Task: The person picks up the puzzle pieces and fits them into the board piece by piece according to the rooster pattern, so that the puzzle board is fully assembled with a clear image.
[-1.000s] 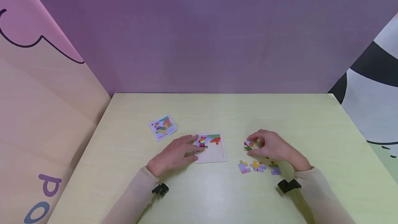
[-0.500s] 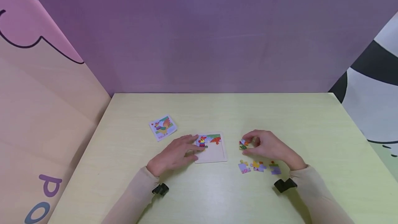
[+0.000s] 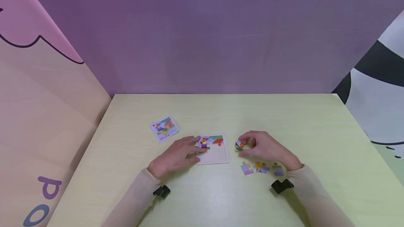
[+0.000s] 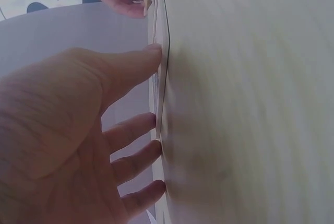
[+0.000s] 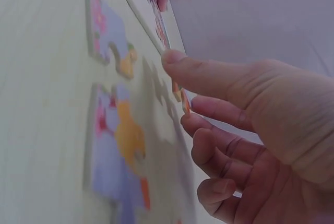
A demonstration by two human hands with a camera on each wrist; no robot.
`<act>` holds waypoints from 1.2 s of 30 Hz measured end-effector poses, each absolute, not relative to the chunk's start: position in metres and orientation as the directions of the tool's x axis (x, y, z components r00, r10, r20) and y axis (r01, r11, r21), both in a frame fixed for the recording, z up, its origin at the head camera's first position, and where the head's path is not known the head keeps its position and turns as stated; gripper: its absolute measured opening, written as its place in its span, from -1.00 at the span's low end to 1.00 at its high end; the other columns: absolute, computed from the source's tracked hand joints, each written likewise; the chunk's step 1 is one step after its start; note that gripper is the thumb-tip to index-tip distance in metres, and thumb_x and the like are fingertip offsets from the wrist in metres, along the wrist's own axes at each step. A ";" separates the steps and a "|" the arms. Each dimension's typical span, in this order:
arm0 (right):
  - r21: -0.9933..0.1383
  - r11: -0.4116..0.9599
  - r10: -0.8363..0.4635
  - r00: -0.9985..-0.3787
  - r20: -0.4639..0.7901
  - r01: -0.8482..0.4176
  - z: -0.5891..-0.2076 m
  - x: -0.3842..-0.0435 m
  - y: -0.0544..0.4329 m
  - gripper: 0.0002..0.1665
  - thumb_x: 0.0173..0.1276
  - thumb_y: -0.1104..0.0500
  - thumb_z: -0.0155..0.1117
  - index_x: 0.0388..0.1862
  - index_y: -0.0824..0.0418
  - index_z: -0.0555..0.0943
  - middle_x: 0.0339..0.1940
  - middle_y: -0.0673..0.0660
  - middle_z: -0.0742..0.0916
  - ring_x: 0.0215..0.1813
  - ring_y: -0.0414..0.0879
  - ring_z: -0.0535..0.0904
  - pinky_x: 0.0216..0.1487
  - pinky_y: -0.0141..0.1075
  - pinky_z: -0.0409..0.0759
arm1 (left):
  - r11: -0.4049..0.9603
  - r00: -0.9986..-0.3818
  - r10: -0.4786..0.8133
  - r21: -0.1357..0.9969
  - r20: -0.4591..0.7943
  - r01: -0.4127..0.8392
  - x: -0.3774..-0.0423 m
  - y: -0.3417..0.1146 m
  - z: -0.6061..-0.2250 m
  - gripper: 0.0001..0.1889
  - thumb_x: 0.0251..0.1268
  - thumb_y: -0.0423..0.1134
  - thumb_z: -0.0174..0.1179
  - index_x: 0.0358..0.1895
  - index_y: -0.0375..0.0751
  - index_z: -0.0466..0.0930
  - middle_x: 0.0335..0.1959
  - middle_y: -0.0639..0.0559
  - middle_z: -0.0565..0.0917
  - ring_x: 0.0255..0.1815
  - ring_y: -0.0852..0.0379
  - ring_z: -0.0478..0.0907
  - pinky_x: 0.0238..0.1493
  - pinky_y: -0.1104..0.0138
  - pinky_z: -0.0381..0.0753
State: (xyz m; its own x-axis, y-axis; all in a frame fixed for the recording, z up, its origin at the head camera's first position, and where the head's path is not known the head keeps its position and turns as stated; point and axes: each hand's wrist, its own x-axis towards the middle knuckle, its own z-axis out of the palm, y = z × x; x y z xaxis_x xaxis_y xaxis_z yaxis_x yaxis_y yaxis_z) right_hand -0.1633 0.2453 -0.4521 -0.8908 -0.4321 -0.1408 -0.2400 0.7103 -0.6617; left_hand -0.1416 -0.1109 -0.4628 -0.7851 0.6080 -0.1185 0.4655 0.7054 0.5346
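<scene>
The right hand was pinching a bright puzzle piece between its thumb and a finger, with the other fingers bent in. It had slid over to the left, taking the piece with it, so now the piece was just beside the right edge of the puzzle board. It was not touching the board yet, and it seemed to be up off the table. The left hand had stayed put. Its fingers were loose and mostly straight, resting on the left side of the board, and it gripped nothing that I could see.

Near the person, the loose pieces lay in a row on the table and had not moved. I could not tell if the middle bit was one piece or two stuck together.

The board was a little farther off. Its top part had the bird picture in it, but the lower part was mostly bare. So I think the move helped: the piece was now close to the spots that needed filling.

Farther back, on the left, the picture card lay tilted. The purple wall stood behind everything.
</scene>
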 end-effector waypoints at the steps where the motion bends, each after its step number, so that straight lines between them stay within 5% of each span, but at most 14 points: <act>1: -0.663 0.708 -0.435 -0.890 -0.139 -0.243 -0.452 -0.164 0.243 -0.41 0.24 -0.05 0.67 0.19 0.15 0.74 -0.20 -0.02 0.76 -0.31 -0.14 0.55 -0.29 -0.38 0.54 | 0.707 -0.787 0.605 0.536 -0.123 0.461 -0.141 -0.111 -0.463 -0.56 0.57 -0.10 0.26 0.44 0.16 0.64 0.72 -0.02 0.28 0.76 -0.16 0.12 0.71 -0.14 0.13; 19: -0.698 0.668 -0.468 -0.875 -0.124 -0.258 -0.453 -0.166 0.196 -0.41 0.22 -0.03 0.69 0.18 0.16 0.77 -0.10 0.00 0.77 -0.37 -0.13 0.53 -0.32 -0.38 0.51 | 0.705 -0.782 0.614 0.522 -0.112 0.479 -0.144 -0.111 -0.464 -0.57 0.56 -0.09 0.26 0.43 0.16 0.65 0.71 -0.04 0.29 0.74 -0.17 0.15 0.70 -0.15 0.16; 36: -0.706 0.619 -0.525 -0.850 -0.048 -0.343 -0.458 -0.170 0.161 -0.44 0.23 0.01 0.69 0.17 0.19 0.80 -0.10 -0.03 0.78 -0.21 -0.14 0.53 -0.23 -0.38 0.50 | 0.694 -0.771 0.629 0.519 -0.102 0.498 -0.144 -0.112 -0.465 -0.58 0.57 -0.09 0.26 0.42 0.12 0.65 0.71 -0.08 0.29 0.73 -0.22 0.15 0.69 -0.19 0.15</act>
